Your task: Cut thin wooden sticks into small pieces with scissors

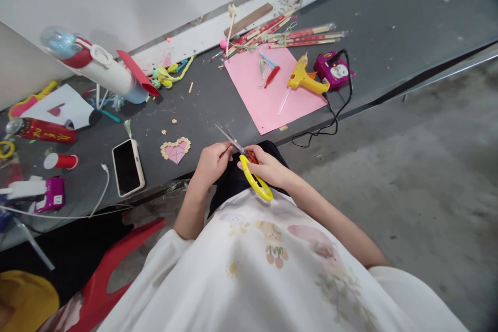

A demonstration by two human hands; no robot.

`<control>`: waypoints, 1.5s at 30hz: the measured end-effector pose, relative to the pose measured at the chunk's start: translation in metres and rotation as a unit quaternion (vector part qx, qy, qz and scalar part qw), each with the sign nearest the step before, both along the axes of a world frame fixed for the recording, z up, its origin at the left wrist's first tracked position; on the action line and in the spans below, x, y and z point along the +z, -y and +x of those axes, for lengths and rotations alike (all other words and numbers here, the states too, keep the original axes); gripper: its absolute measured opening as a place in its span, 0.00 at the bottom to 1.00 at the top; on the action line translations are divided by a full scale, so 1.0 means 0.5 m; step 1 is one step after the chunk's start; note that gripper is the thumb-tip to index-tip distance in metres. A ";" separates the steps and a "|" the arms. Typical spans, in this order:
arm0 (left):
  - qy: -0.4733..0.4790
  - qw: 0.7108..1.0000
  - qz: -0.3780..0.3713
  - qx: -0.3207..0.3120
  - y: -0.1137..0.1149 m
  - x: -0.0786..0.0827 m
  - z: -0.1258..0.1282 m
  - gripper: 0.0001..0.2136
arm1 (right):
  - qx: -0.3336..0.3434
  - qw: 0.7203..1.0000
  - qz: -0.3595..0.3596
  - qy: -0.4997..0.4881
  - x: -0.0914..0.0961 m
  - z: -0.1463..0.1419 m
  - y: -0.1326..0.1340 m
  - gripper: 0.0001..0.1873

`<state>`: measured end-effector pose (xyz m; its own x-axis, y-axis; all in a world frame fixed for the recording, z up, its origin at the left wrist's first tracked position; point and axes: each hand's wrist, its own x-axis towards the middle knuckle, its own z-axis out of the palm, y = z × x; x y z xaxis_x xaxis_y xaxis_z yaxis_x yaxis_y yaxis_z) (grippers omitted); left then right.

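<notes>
Close to my lap, my right hand [266,166] is closed around a pair of scissors [257,182] with yellow handles. Their metal blades point away from me and to the left, over the table's front edge. Something red [252,157] shows between the right fingers, but its kind is unclear. My left hand [212,163] is closed in a pinch right beside the blades; whatever sits in its fingertips is too small to make out. On the dark table [210,109], left of that hand, lies a pink heart [176,150] with a pale bumpy border.
Pink paper [259,109] carries tassels [272,77] and a yellow glue gun [305,79], corded to a purple power block [333,70]. Wrapped sticks [284,33] lie behind. To the left are a phone [127,168], a thread spool [61,161], a red can [42,130] and a bottle [105,70].
</notes>
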<state>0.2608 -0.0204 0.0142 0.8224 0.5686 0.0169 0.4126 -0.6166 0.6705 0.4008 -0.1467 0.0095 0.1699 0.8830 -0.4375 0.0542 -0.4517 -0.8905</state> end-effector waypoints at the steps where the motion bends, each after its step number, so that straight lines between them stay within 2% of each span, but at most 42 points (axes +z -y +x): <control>1: -0.002 1.000 -0.001 0.004 -0.001 0.001 0.000 0.16 | 0.002 1.000 -0.002 0.005 0.001 0.001 0.000 0.28; 9: -0.010 0.999 -0.006 0.050 -0.009 0.012 -0.001 0.17 | 0.010 0.999 -0.010 0.029 0.010 0.000 0.005 0.27; 15: -0.021 0.999 -0.014 0.042 -0.010 0.014 0.000 0.17 | 0.015 0.999 -0.015 0.038 0.008 0.000 0.001 0.29; 23: -0.019 0.998 -0.053 -0.008 -0.013 0.012 0.002 0.19 | 0.017 1.000 -0.004 0.022 0.009 0.005 -0.006 0.28; 29: -0.023 0.998 -0.051 0.002 -0.015 0.013 -0.002 0.19 | 0.017 1.000 0.001 0.013 0.000 0.006 -0.007 0.28; 34: -0.024 0.999 -0.024 0.033 -0.020 0.015 -0.006 0.19 | 0.020 0.999 -0.011 0.037 0.013 0.000 -0.006 0.26; 39: -0.031 0.999 -0.006 0.034 -0.021 0.010 -0.009 0.18 | 0.009 0.998 -0.038 0.059 0.020 -0.007 -0.005 0.26; 45: -0.022 0.999 -0.007 0.023 -0.013 0.008 -0.006 0.17 | -0.008 1.000 -0.016 0.002 0.001 -0.013 -0.008 0.29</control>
